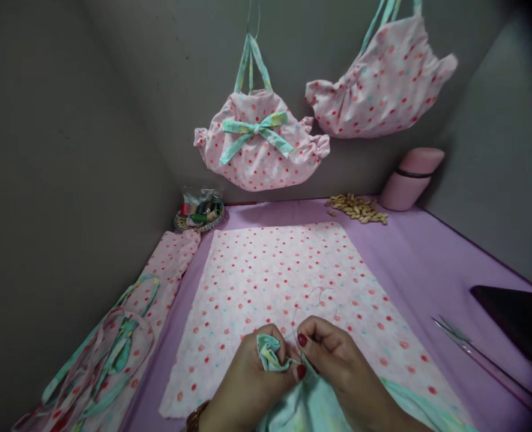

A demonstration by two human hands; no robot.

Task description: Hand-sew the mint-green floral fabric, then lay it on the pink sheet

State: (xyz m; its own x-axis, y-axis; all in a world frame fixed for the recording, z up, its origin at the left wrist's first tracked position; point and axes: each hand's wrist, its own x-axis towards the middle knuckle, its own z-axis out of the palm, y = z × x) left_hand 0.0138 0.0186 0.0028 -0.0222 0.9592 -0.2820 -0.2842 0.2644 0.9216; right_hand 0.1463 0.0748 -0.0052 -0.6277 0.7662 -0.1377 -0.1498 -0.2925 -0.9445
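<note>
Mint green cloth (313,399) with yellowish patches is bunched in my left hand (252,375), its folded end poking up between thumb and fingers. My right hand (333,360) is closed in a pinch at the cloth's edge, close to the left thumb. Between its fingertips is what looks like a fine sewing needle (301,355), mostly hidden. A thin thread (294,318) loops up from there over the pink dotted fabric (266,270) spread flat beneath both hands. The lower part of the green cloth runs out of the bottom of the view.
Two dotted bags (261,162) hang above the purple table (410,258). Left lie folded fabric (171,258) and tangled straps (122,348). A thread basket (198,223), peanuts (360,209) and a pink flask (408,186) stand behind. Scissors (477,354) and a dark flat object (513,315) lie right.
</note>
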